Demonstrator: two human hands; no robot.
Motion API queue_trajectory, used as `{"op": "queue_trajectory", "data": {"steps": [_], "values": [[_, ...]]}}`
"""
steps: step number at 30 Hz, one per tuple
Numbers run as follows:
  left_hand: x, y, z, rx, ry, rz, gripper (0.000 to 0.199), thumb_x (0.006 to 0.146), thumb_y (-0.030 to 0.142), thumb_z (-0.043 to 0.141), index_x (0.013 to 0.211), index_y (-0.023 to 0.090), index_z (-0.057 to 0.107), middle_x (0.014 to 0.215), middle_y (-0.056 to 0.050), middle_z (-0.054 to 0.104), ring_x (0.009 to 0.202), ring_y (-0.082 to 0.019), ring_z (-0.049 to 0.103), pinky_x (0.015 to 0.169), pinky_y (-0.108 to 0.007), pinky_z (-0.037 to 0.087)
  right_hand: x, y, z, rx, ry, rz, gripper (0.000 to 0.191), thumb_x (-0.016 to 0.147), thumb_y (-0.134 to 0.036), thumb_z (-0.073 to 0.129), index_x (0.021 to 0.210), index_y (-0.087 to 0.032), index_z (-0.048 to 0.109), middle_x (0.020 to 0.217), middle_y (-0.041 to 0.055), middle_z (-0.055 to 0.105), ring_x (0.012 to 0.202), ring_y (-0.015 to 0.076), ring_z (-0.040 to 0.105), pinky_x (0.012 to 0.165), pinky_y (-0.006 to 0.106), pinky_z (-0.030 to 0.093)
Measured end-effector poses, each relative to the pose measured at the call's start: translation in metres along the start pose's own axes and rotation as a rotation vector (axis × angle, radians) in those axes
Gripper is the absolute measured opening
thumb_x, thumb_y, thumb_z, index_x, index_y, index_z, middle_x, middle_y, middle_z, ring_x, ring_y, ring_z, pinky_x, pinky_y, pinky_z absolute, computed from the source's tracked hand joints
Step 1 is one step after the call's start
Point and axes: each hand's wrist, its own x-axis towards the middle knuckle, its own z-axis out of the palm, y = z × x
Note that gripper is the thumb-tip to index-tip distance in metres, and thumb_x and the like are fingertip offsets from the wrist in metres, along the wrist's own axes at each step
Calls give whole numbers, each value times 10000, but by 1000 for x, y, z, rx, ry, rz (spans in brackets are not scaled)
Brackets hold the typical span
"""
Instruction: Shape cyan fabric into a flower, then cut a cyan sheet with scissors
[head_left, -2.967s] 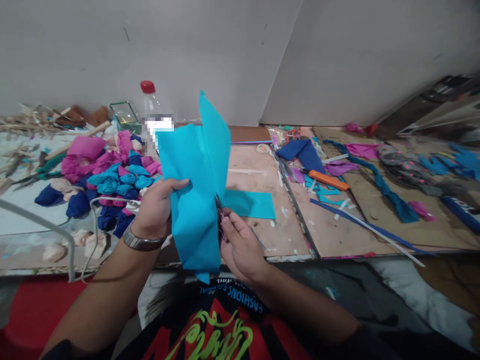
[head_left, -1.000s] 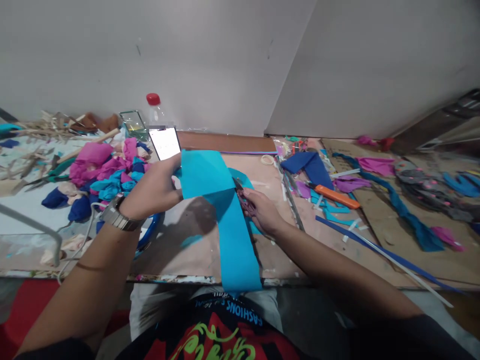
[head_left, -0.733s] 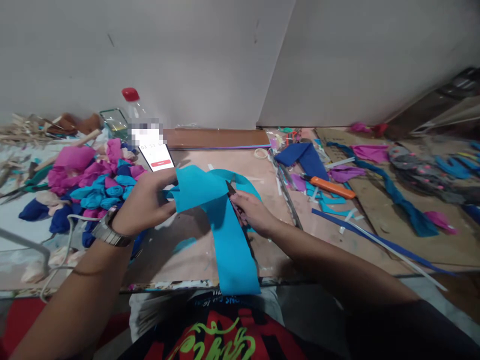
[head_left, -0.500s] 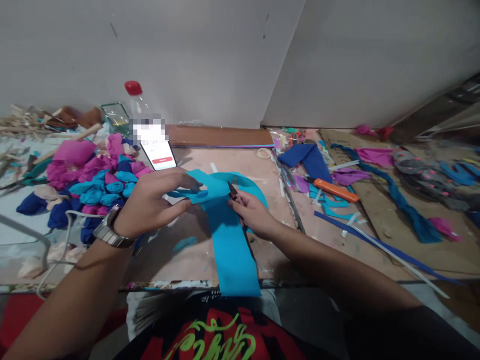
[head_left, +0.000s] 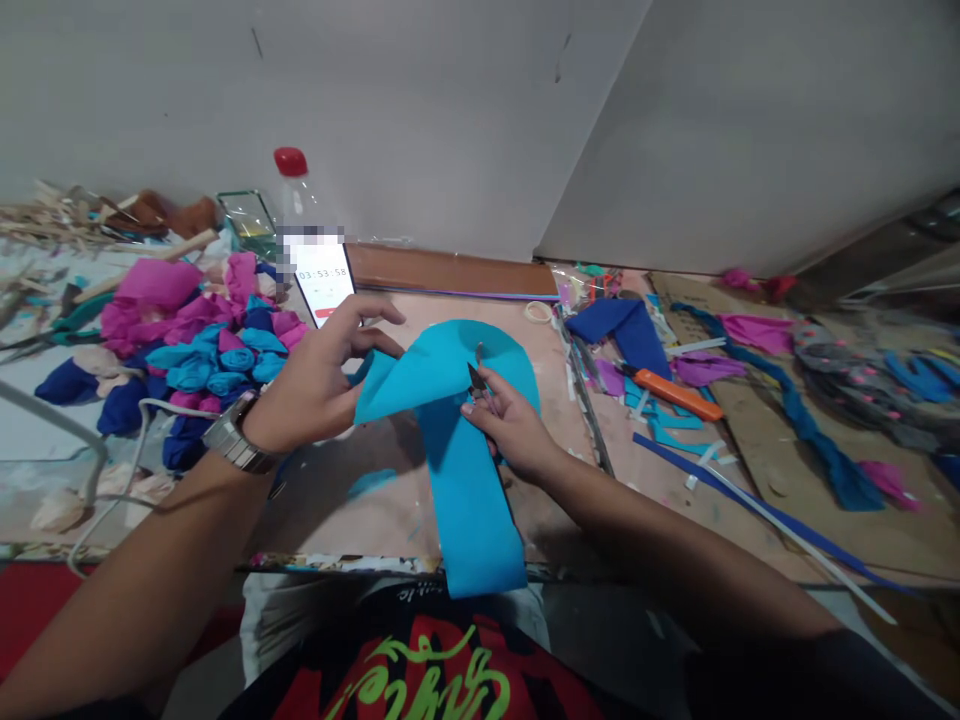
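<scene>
A wide bright blue strip (head_left: pixel 472 510) of crepe-like material runs across the table and hangs over its front edge. Its upper part curls into a loop (head_left: pixel 420 370) between my hands. My left hand (head_left: pixel 322 375), wearing a metal watch, is at the loop's left end, with fingers spread and the thumb side against the strip. Closed in my right hand (head_left: pixel 514 425) is a pair of small scissors (head_left: pixel 478 378), dark blades pointing up and away from me at the loop. The fingers partly cover the handles.
Left lie pink, blue and navy wrapped bundles (head_left: pixel 217 350) and a white cable (head_left: pixel 139 450). A phone (head_left: pixel 322 285) leans against a red-capped bottle (head_left: pixel 292 190). Right are an orange cutter (head_left: pixel 679 395), fabric scraps, thin strips and cardboard (head_left: pixel 757 430).
My left fingers have spread and lifted from the blue strip's loop, whose left part now slants down as a broad flap. The scissors in my right hand now show against the loop's surface.
</scene>
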Motion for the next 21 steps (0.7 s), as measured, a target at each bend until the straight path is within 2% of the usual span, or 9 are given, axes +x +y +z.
{"op": "queue_trajectory", "data": {"steps": [4,8,12,15,17,21], "values": [[0,3,2,73,-14,26,562,775,251,764,1298,245,558,1134,-91,701,1008,-242,709,817,-319,563,1,-2,-1,6,18,25,765,809,-483,763,1439,-241,403,609,-112,492,384,75,342,352,219,267],[0,4,6,185,12,61,404,796,203,708,1193,231,642,1105,-66,720,928,-209,699,809,-297,526,4,-1,-4,-54,78,14,593,803,-535,768,1263,-222,563,561,-109,433,420,84,332,398,223,270],[1,2,12,205,79,54,297,805,210,669,1101,206,665,997,-42,722,794,-172,644,708,-267,480,7,3,-9,-114,151,-71,467,761,-557,793,1023,-196,652,668,-42,569,570,123,479,524,243,396],[1,-1,20,196,93,72,67,844,218,603,869,187,658,789,-14,675,671,-147,560,640,-262,429,9,5,-11,-142,169,-147,437,768,-548,782,984,-182,682,851,29,681,757,182,585,668,292,480],[0,-4,26,188,78,85,148,875,233,572,738,186,607,676,2,614,609,-136,497,604,-266,395,10,6,-12,-154,164,-181,406,785,-534,771,967,-178,698,918,46,703,835,206,606,739,316,494],[-1,-7,33,175,212,92,230,941,313,549,764,189,626,714,-22,625,645,-155,519,624,-289,408,7,5,-13,-147,108,-146,394,797,-511,778,998,-180,703,906,39,708,811,207,612,719,320,494]]}}
